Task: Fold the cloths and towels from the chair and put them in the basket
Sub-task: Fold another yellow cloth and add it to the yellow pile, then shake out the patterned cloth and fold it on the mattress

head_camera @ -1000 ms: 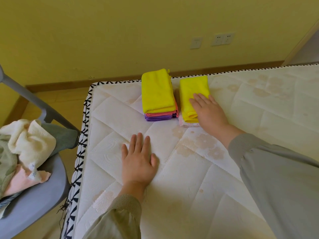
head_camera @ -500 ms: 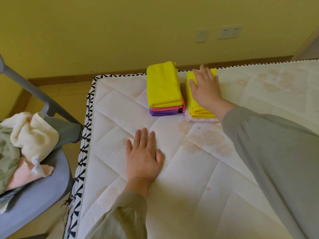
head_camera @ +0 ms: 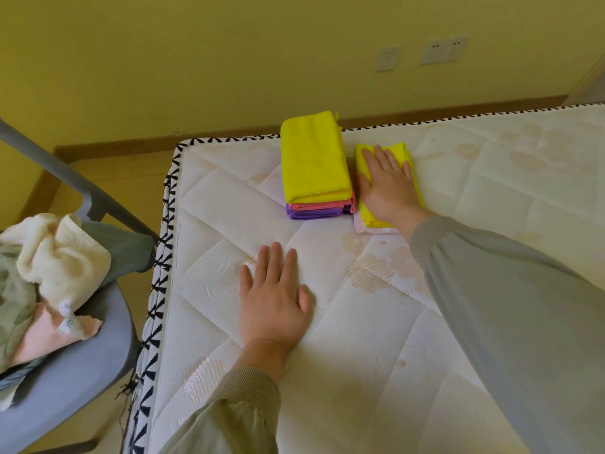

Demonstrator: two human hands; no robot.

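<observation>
Pressing a folded yellow cloth [head_camera: 402, 149] beneath the right hand's [head_camera: 388, 188] straight fingers [head_camera: 389, 158], gripping nothing; left hand [head_camera: 273, 306] lies flat; towels [head_camera: 59, 257] on the chair [head_camera: 65, 388] likely next

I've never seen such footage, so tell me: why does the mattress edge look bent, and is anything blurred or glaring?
Head view: the wide lens bows the mattress edge and skirting; head view: soft, even light, faint shadows by the left hand and right hand, no glare; head view: the yellow cloths are sharp, the corners slightly softer.
</observation>
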